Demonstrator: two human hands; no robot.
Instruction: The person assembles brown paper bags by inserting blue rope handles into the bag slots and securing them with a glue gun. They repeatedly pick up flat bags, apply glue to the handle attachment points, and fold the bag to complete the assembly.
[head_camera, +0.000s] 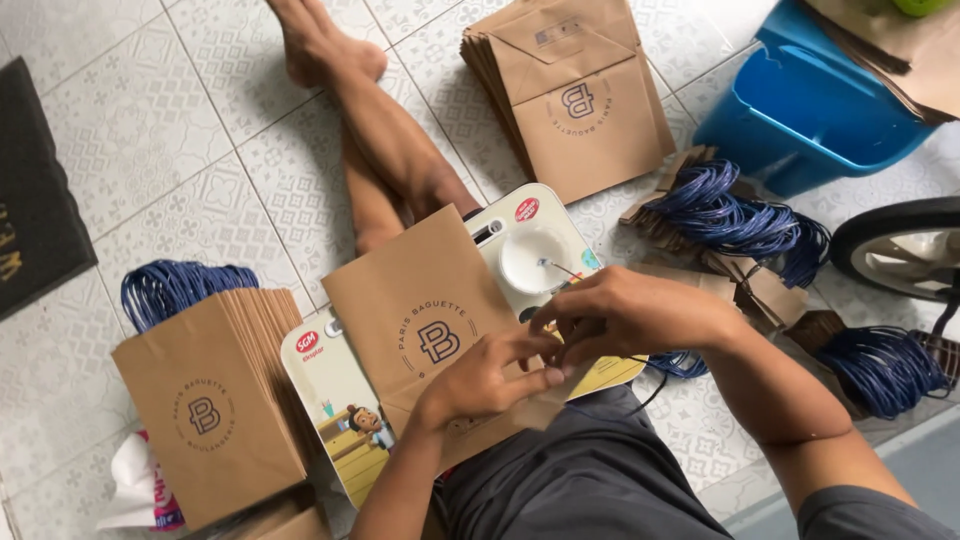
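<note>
A flat brown paper bag (415, 320) with a round printed mark lies on a white illustrated board (335, 395) across my lap. My left hand (485, 378) presses on the bag's near right edge, fingers curled toward my right hand. Just above it, my right hand (625, 315) pinches something small at the bag's edge; what it holds is hidden by the fingers. A small white dish (530, 258) with a thin stick in it sits on the board beyond my hands.
A stack of brown bags with blue cord handles (210, 400) stands at left. Another stack of flat bags (580, 95) lies ahead. Bundles of blue cord handles (725, 215) lie at right, by a blue plastic bin (800, 110) and a wheel (900, 250). My bare legs (385, 140) stretch forward.
</note>
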